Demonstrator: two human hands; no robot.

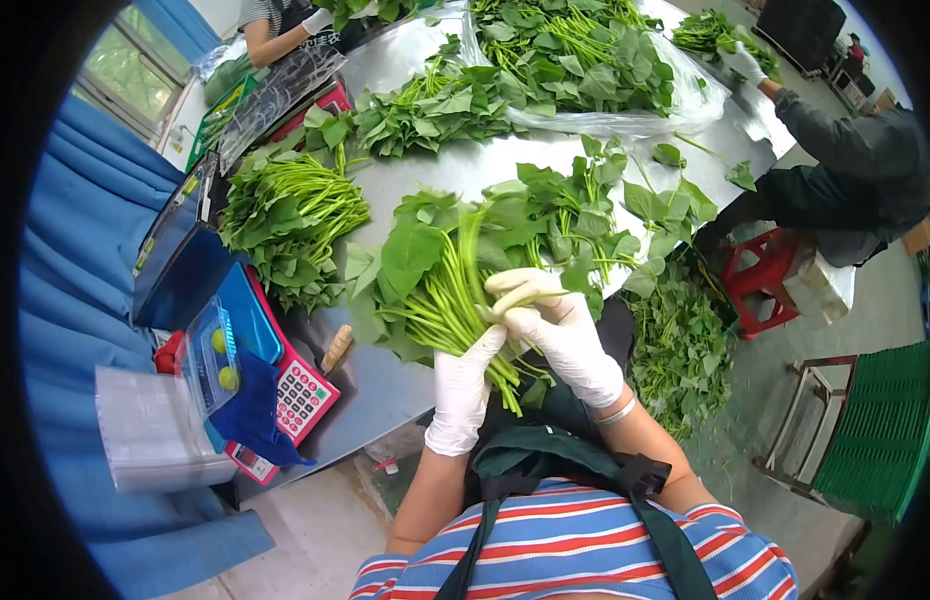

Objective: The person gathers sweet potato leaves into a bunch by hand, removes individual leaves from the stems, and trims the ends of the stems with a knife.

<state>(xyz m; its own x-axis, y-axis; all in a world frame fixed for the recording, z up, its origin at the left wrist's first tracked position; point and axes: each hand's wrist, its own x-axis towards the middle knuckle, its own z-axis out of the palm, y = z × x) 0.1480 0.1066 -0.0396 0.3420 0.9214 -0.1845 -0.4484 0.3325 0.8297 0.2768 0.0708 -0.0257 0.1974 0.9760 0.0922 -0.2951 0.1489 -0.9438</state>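
My gloved left hand [459, 402] is wrapped round the lower stems of a thick bunch of sweet potato greens [440, 285], held over the table's near edge. Its leaves fan out upward and to the left, and the cut stem ends poke out below. Close beside it, my gloved right hand [563, 335] has its fingers closed on a pale green stem at the bunch's right side; motion smears the stem's upper part. Loose leafy stems [585, 215] lie just beyond my right hand.
A metal table [395, 185] carries a stacked bundle of greens [295, 215] and a big heap on plastic sheeting [585, 60]. A pink scale [303, 398] stands left. More greens [682, 345] lie low at right, near a red stool [760, 280]. Two other people work across the table.
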